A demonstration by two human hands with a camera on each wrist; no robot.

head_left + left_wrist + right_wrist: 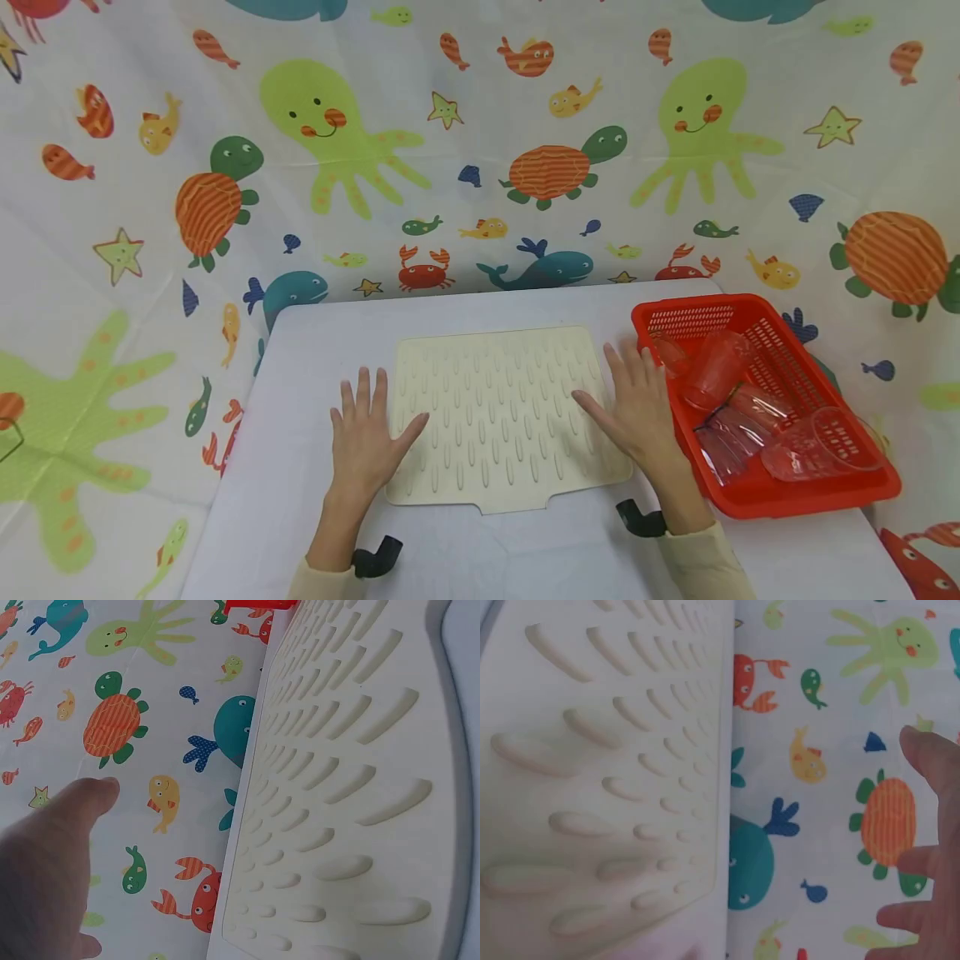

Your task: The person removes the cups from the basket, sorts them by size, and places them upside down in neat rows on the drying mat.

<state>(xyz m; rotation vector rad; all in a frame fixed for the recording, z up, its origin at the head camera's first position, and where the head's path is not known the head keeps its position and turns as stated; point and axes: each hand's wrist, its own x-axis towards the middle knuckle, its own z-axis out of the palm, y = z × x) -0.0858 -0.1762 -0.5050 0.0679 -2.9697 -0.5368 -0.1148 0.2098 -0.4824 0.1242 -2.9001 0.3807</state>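
- Left hand [365,446]: spread wide, fingers straight and pointing to the far side, thumb angled right; holds nothing. It is at the left edge of the cream board, with the thumb across that edge; contact cannot be confirmed.
- Right hand [637,408]: likewise spread wide and holding nothing, thumb angled left across the board's right edge. It is between the board and the red basket; whether it touches either cannot be told.
- Cream board [491,417]: lies at the middle of the white table [262,467], between the hands. Its face bears rows of elongated ridges; a short tab projects from its near edge.
- Red basket [810,504]: on the right side of the table, with perforated walls. Several clear vessels [718,367] lie inside; the one nearest the right corner lies on its side.
- Black wrist devices [378,557]: one at each wrist, beside pale sleeves [705,567].
- Printed cloth [465,108]: hangs beyond the far edge of the table, showing octopuses, turtles, fish and crabs.
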